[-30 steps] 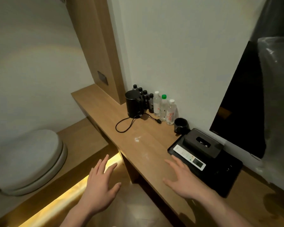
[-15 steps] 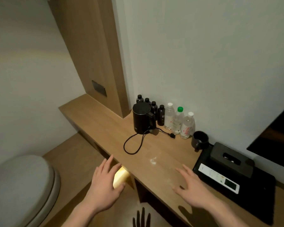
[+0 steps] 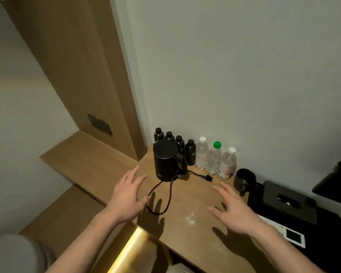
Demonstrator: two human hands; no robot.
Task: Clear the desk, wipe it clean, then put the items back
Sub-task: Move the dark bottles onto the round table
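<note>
Item, desk: a long wooden top running from the left middle of the frame to the lower right, all its goods in place. Item, left hand: we find it left of centre, fingers straight and spread, gripping nothing; a second ago it hung off the desk's front edge over the floor, and it has since come forward to hover just left of the electric kettle. Item, right hand: right of centre, fingers likewise open and empty, advanced from beside the black tray to the bare wood right of the kettle. Item, kettle: black, upright at centre, its power cord looping forward across the desk toward the left hand, the plug lying free by the bottles. Item, four dark bottles behind it along the wall, then three clear water bottles, a black cup, and on the tray at lower right a black tissue box and a white remote control. Item, a pale smear on the wood between the hands. We judge that clearing has not begun, and that both hands closing in on the kettle marks it as the first piece to lift, the trailing cord wanting care.
</note>
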